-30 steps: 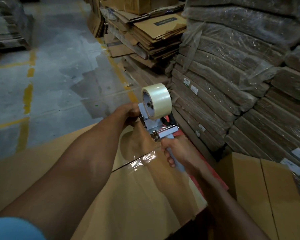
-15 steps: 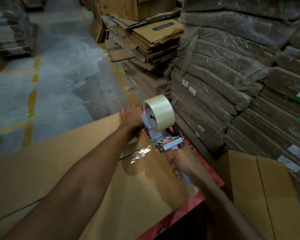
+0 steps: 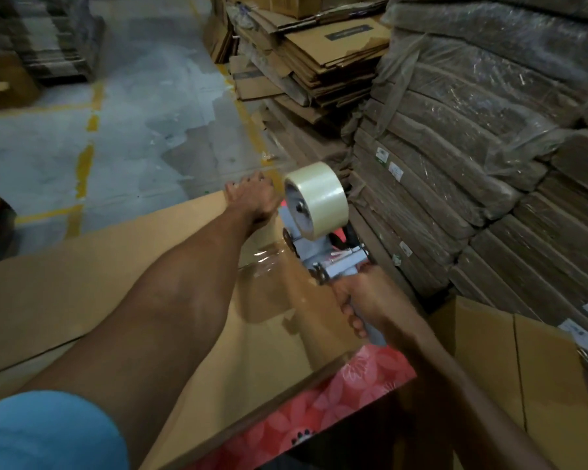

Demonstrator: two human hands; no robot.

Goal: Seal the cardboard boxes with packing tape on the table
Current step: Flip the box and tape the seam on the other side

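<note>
A large flat cardboard box (image 3: 82, 293) lies across the table. My right hand (image 3: 364, 300) grips the grey handle of a tape dispenser (image 3: 323, 245) carrying a roll of clear packing tape (image 3: 319, 195). The dispenser sits near the box's far edge, on its seam. A glossy strip of clear tape (image 3: 269, 259) shines on the cardboard just before the dispenser. My left hand (image 3: 255, 198) reaches over the far edge of the box, left of the roll, fingers curled over that edge.
A red flowered table cover (image 3: 336, 395) shows at the box's near right edge. Another cardboard box (image 3: 523, 368) stands lower right. Plastic-wrapped cardboard bundles (image 3: 472, 147) are stacked close on the right, loose flattened cartons (image 3: 319, 62) behind. Grey floor with yellow lines (image 3: 89, 154) lies beyond.
The dispenser and my right hand moved slightly farther along the seam toward the far edge. My left hand slid out to the box's far edge.
</note>
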